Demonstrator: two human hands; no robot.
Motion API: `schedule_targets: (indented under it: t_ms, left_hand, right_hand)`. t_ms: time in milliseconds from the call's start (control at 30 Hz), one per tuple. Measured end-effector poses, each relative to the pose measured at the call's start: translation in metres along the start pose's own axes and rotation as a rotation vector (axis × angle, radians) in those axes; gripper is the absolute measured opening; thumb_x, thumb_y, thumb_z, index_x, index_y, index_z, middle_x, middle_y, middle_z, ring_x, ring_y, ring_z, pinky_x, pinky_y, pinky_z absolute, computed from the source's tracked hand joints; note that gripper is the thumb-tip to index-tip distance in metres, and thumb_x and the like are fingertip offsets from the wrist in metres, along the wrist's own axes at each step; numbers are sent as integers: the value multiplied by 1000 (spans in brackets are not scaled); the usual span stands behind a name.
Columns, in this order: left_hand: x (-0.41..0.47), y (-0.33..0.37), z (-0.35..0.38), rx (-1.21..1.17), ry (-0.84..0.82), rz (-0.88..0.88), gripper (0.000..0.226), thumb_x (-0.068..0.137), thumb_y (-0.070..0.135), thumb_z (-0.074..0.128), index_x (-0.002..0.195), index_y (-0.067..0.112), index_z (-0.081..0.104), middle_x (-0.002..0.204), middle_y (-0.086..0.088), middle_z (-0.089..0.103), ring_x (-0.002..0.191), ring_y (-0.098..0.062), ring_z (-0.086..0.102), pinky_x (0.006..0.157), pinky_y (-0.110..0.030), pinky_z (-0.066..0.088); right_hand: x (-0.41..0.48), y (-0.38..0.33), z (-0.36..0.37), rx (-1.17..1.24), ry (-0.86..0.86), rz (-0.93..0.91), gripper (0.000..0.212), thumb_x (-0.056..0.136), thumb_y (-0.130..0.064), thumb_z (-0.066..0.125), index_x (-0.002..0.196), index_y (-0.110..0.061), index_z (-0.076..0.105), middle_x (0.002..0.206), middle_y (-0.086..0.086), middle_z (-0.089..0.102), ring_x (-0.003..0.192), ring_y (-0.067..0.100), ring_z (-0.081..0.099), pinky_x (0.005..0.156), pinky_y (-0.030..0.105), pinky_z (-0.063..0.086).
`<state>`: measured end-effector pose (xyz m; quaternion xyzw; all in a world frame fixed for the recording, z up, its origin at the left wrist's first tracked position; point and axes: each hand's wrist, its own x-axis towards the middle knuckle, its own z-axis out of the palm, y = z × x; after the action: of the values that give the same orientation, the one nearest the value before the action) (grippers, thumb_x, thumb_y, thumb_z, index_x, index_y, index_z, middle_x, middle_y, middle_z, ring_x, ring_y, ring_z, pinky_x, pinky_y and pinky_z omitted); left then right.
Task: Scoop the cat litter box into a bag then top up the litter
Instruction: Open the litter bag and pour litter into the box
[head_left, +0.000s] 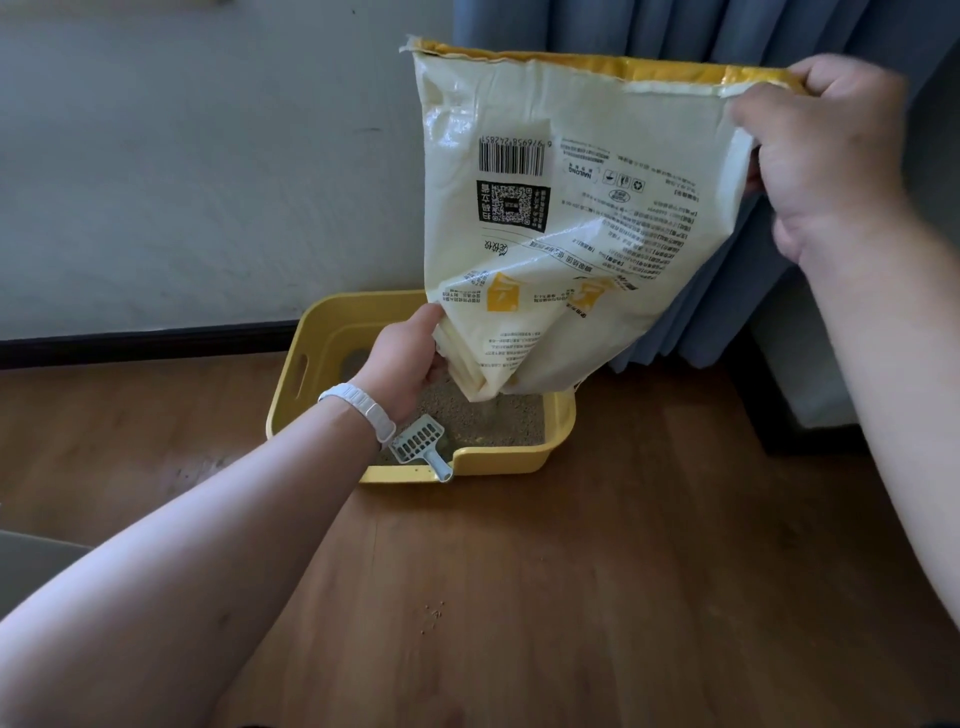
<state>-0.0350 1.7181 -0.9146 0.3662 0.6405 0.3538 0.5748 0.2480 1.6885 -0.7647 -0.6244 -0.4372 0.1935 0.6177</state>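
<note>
Under both grips: brown wood-grain plank floor (623, 597), filling the lower frame.

Beyond the left hand's grip: white plastered wall (182, 182) with black skirting strip (145, 343) at its foot.

Behind the right hand's grip: blue pleated fabric curtain (597, 23), hanging to the floor.

Between the two grips: cream and yellow woven plastic litter bag (571, 208), upended so its barcode and print read inverted, its yellow-edged end uppermost and its mouth pointing down.

Directly below the left grip: yellow rectangular plastic litter box (498, 462), with a slot handle in its left wall, standing on the floor against the wall. Grey-brown granular litter (509, 421) covers its bottom, and a thin, blurred stream of grains appears to fall from the bag's mouth onto it.

Right hand (821, 156): raised high, fingers curled round the bag's top right corner.

Left hand (405, 358): low over the box, fingers closed round the bunched mouth of the bag.

Just below the left wrist: pale blue-grey slotted plastic scoop (418, 441), lying in the litter with its handle resting on the box's front rim.

On the left wrist: white ribbed wristband (363, 410).

Well short of both grips: a few loose litter grains (432, 616) on the floor.
</note>
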Motion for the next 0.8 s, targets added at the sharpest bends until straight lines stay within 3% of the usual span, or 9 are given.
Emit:
schedule_targets:
  t_ms: [67,233,333,467,600,700,800]
  left_hand:
    - [-3,1,1,-2,-6,7,37,90,40,53,107,12,68,94,-9,64,79,-24,55,69,-35,44]
    - [-12,3,-6,-2,6,10,37,90,40,53,107,11,69,89,-8,63,78,-24,53,68,-35,42]
    - [-17,7,-17,0,56,14,32,92,39,53,100,13,69,82,-5,60,72,-21,51,65,-33,41]
    - [-19,13,-32,-10,112,21,30,93,38,54,98,13,69,87,-7,63,75,-22,53,67,-34,42]
    - [-14,21,-43,-54,106,62,27,94,34,57,101,12,71,105,-8,73,81,-25,58,69,-34,44]
    - [-12,28,-46,-27,128,127,25,97,28,56,107,9,69,105,-8,74,92,-23,70,72,-31,52]
    - [-16,35,-46,-10,146,161,23,99,26,53,106,9,67,100,-6,74,87,-19,71,64,-27,54]
  right_hand:
    - [1,0,-4,0,4,-3,24,65,-18,63,77,2,58,71,12,46,60,20,45,49,31,36]
    - [-2,-4,1,21,-16,-6,10,65,-16,62,66,-13,52,71,12,47,60,18,47,50,28,36]
    - [-5,-6,9,41,-41,-11,10,65,-16,62,66,-11,52,71,12,47,61,19,48,50,29,37]
    - [-8,-4,17,44,-90,-4,18,68,-16,61,79,-2,59,74,14,53,62,22,54,47,32,43]
    - [-11,3,16,-4,-155,11,8,72,-17,64,69,-15,57,75,12,61,62,21,62,48,32,51]
    - [-11,11,11,-74,-216,5,14,74,-17,65,66,-20,54,69,8,59,51,13,57,41,24,45]
    - [-10,24,5,-104,-303,18,21,78,-14,67,65,-21,52,64,3,58,44,9,52,38,21,41]
